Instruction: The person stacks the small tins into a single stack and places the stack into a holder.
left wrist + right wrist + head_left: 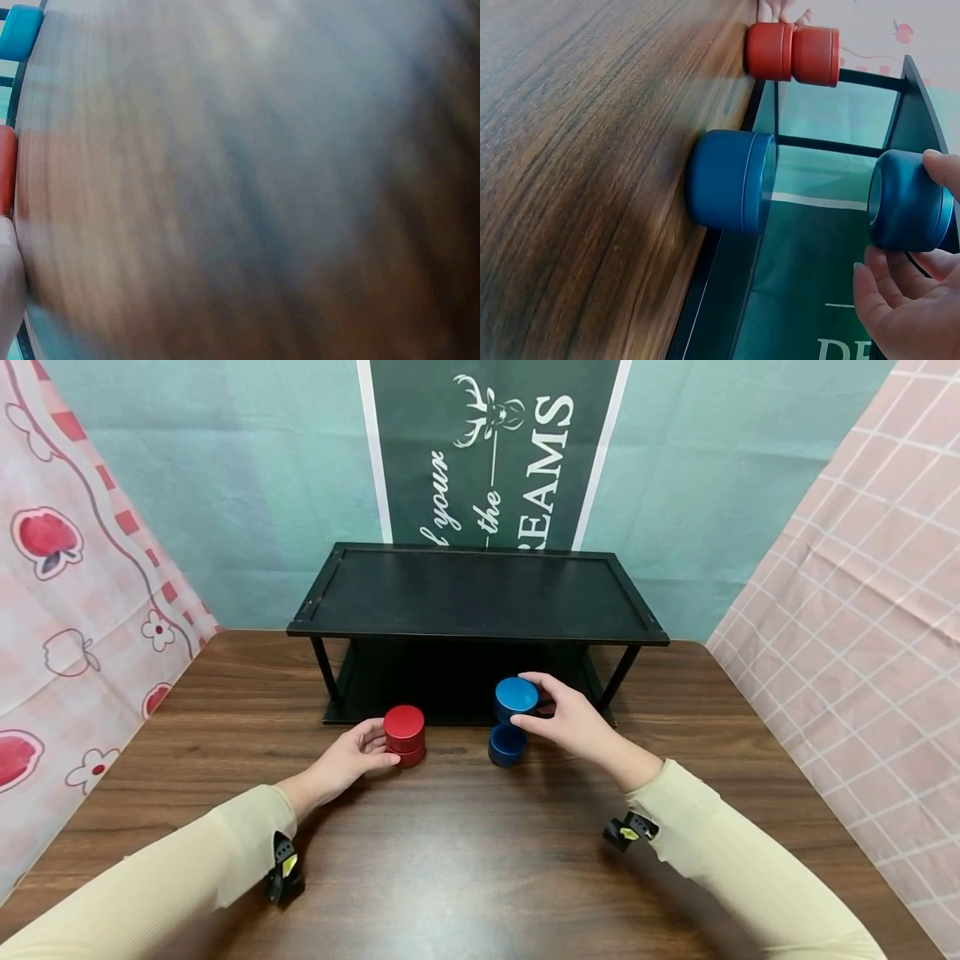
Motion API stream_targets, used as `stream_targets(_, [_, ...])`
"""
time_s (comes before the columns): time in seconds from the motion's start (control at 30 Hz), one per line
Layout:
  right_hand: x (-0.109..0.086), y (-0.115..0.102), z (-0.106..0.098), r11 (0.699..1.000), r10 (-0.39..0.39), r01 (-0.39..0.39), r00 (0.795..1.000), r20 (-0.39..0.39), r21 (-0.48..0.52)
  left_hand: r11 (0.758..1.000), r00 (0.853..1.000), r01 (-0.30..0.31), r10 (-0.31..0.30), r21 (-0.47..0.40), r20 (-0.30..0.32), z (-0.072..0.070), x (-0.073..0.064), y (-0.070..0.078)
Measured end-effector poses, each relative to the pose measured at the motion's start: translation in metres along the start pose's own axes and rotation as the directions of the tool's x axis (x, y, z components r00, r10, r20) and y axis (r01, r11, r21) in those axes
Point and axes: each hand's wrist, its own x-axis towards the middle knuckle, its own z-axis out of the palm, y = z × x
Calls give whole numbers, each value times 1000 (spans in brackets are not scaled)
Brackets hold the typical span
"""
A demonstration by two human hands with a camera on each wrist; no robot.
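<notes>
My right hand (573, 722) grips a round blue lid (516, 695) between thumb and fingers, raised over an open blue tin (507, 747) that stands upright on the table. Seen from the right wrist, the lid (907, 201) has its hollow underside facing the tin (724, 181), with a gap between them. On the left, a red tin (405, 735) in two stacked parts stands on the table; my left hand (347, 764) holds it, thumb at the front and fingers round its left side. The left wrist view is mostly blurred, with the red tin (7, 172) cut off at its edge.
A black two-level rack (480, 597) stands at the back of the brown wooden table (465, 860), directly behind the tins. Patterned cloths hang on the left (90, 568), right (847, 610) and behind it.
</notes>
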Motion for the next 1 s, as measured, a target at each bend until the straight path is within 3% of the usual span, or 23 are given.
stream_targets(1.0, [18,-5,17,998,-65,65,997,35,10,999,1000,-23,24,47,-14,1,1,-1])
